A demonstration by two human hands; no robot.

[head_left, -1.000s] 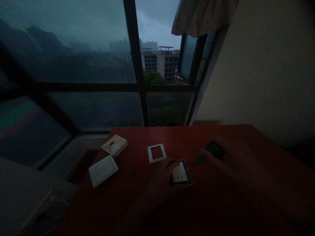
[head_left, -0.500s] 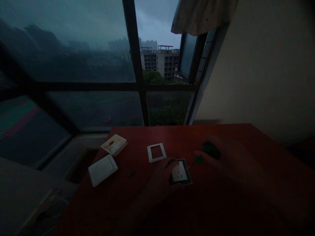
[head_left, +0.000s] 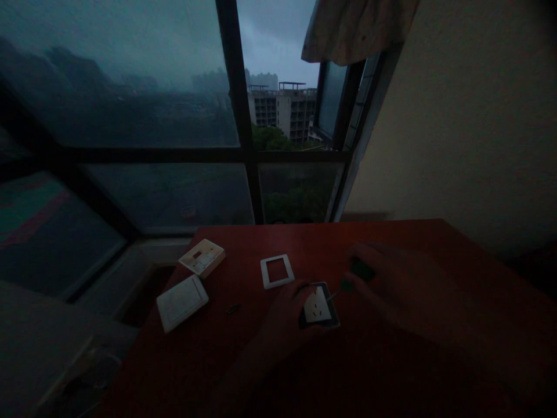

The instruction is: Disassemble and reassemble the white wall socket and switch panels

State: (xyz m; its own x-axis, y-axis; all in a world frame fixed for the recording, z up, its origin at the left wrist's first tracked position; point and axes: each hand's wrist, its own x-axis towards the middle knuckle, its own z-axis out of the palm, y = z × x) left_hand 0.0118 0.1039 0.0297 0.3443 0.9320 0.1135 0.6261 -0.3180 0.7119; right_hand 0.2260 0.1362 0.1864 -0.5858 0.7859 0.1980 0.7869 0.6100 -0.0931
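On the dim red-brown table, my left hand (head_left: 285, 313) is closed around the left side of a wall socket (head_left: 318, 307), which has a white face with slots and a dark surround. My right hand (head_left: 378, 284) grips the green handle of a screwdriver (head_left: 360, 269). The thin shaft points down and left, its tip at the socket's right edge; whether it sits in a screw is too dark to tell. Just beyond my left hand lies a white square frame (head_left: 287, 267) with an open middle.
At the table's left are an open white back box (head_left: 209, 264) and a white switch plate (head_left: 183, 303). Small screws (head_left: 234, 308) lie right of the plate. A window (head_left: 248, 154) stands behind the table (head_left: 391, 232), with a pale wall (head_left: 456, 128) at right.
My right hand has shifted slightly left and turned a little on the screwdriver handle. My left hand and the socket stay in place.
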